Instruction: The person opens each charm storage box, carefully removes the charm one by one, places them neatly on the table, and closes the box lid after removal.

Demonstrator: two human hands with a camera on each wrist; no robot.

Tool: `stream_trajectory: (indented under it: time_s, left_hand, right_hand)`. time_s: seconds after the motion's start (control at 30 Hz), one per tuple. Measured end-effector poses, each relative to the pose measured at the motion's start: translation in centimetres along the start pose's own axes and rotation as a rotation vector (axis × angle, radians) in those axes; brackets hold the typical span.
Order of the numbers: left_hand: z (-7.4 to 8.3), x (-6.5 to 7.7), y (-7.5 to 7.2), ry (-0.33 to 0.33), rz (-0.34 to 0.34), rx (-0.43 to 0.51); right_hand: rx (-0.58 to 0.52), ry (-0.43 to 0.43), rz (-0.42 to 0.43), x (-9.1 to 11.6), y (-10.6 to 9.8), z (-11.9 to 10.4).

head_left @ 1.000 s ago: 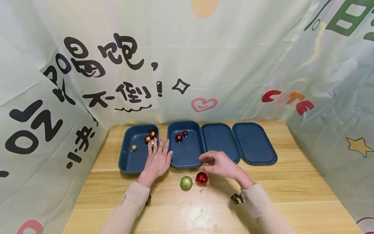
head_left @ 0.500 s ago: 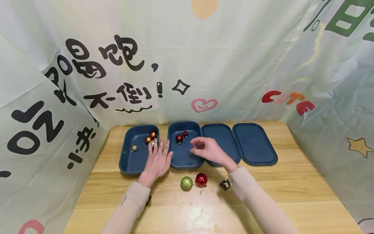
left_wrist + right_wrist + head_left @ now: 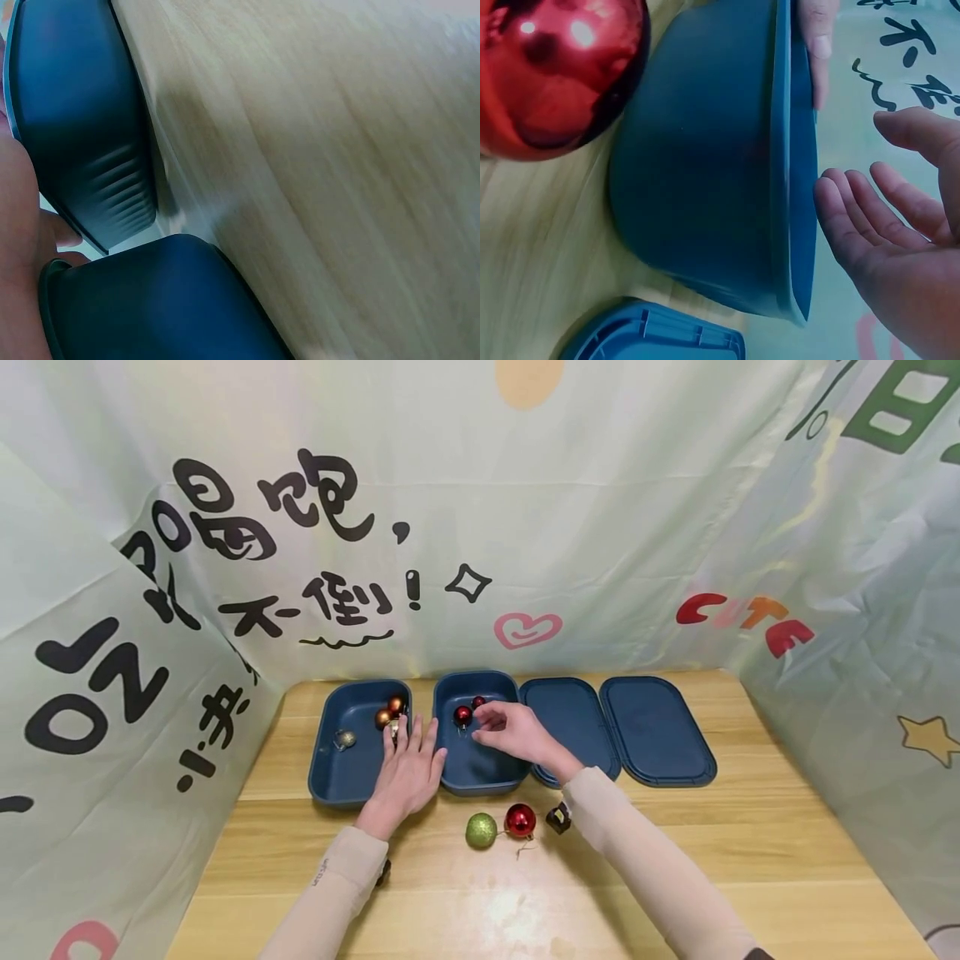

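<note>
My left hand [image 3: 407,777] lies with its fingers spread over the neighbouring rims of two blue boxes, holding nothing. Inside the left box [image 3: 330,777] are two copper baubles [image 3: 390,711] and two gold ones, one a gold bauble [image 3: 345,739] apart from the rest; my left fingers partly cover the other. Over the right box [image 3: 480,772] hovers my right hand [image 3: 517,733], thumb and fingers apart with nothing between them in the right wrist view. Two small red baubles [image 3: 462,717] sit in that box, close to my right fingertips.
A glittery green bauble [image 3: 481,831] and a larger shiny red bauble [image 3: 521,820] lie on the wooden table [image 3: 675,868] in front of the right box. Two blue lids [image 3: 570,722] lie side by side to its right. A printed cloth [image 3: 600,527] stands behind.
My right hand has moved from beside the large red bauble, forward and left, to above the right box. The left hand has stayed on the rims; the baubles lie as before.
</note>
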State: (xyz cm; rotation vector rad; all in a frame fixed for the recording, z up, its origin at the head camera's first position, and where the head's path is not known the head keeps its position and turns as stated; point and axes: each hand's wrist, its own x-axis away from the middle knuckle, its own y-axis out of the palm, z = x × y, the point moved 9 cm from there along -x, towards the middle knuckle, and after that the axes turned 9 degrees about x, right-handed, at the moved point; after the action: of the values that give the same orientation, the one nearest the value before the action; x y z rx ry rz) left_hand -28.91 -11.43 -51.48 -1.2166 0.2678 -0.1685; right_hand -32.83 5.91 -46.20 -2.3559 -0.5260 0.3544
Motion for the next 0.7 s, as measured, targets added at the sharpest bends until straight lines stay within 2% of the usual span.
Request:
stream_trajectory:
  time_s: [0.2,0.7]
  left_hand:
    - [0.0,0.1,0.0,0.000,-0.001,0.005]
    - [0.1,0.0,-0.1,0.002,0.004,0.009]
  right_hand:
    - [0.004,0.012,-0.019,-1.1,0.7,0.2]
    - [0.057,0.074,0.010,-3.1,1.5,2.0]
